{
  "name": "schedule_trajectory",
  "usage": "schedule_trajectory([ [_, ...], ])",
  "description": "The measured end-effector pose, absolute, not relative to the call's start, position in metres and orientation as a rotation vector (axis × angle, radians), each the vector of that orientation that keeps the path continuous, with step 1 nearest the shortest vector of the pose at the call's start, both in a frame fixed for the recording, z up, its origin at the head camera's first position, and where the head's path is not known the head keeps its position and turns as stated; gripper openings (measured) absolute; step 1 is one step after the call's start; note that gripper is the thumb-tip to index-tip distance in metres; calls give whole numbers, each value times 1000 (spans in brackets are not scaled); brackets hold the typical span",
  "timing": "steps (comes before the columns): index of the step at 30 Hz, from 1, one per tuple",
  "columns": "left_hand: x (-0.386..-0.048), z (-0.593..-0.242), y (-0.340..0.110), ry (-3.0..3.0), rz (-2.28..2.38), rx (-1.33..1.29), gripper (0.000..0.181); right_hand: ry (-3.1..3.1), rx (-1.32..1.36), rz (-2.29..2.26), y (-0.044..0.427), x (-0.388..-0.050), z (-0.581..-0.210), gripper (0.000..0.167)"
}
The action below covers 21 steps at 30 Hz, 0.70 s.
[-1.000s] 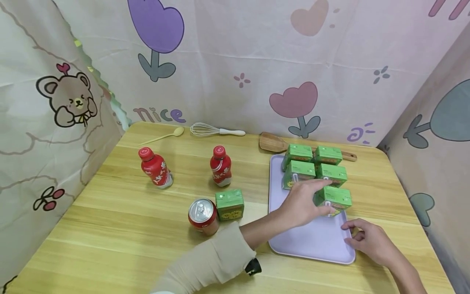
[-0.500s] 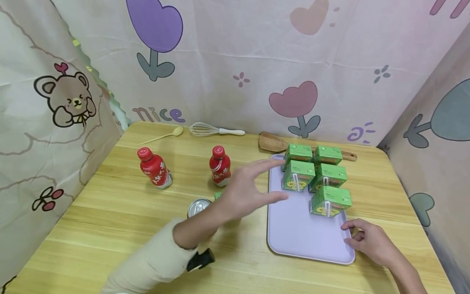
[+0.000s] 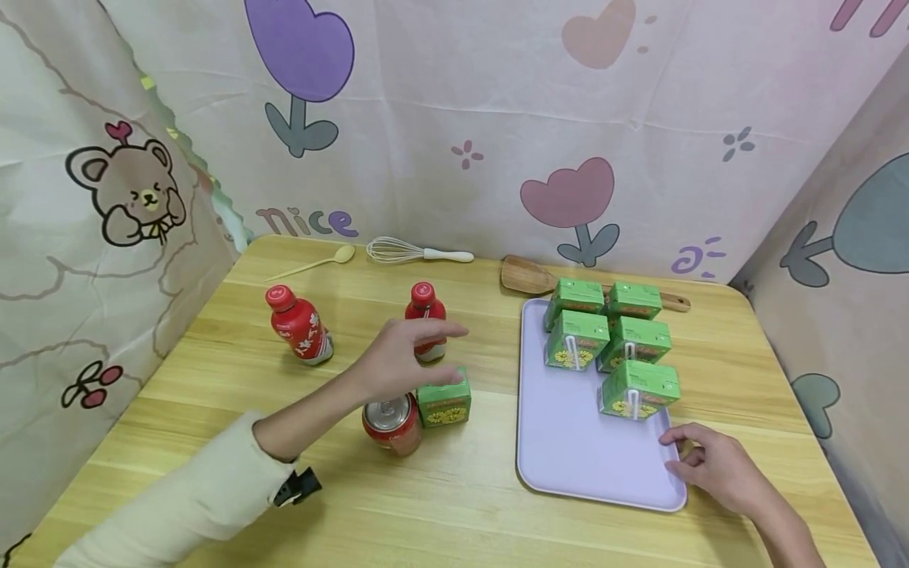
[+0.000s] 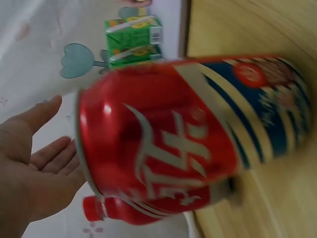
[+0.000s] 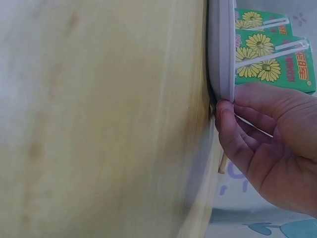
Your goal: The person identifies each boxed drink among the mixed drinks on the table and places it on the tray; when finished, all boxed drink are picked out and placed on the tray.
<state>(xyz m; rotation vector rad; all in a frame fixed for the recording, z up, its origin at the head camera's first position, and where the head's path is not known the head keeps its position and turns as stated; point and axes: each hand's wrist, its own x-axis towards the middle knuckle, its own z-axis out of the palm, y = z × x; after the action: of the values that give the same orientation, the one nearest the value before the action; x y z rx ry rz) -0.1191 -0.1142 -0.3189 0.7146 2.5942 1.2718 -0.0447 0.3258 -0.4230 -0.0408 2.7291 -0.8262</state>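
My left hand hovers over the single green drink carton and the red soda can, thumb and fingers spread with nothing between them. In the left wrist view the can fills the middle, apart from the hand. Carton and can stand side by side on the table. At the lilac tray, my right hand pinches the right rim between thumb and fingers; the right wrist view shows this grip on the tray edge. Several green cartons stand in two columns on the tray.
Two red bottles stand behind the can, one partly hidden by my left hand. Along the table's back edge lie a yellow spoon, a white whisk and a wooden spatula, whose handle runs behind the cartons.
My left hand has let go of the front carton on the tray and moved left to above the single carton and can. The right hand stays on the tray rim.
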Motion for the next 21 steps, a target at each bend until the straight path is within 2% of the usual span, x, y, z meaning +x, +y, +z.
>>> schedule_trajectory([
  [21, -138, -341, -124, 2349, 952, 726, 57, 2744, -58, -841, 325, -43, -425, 29],
])
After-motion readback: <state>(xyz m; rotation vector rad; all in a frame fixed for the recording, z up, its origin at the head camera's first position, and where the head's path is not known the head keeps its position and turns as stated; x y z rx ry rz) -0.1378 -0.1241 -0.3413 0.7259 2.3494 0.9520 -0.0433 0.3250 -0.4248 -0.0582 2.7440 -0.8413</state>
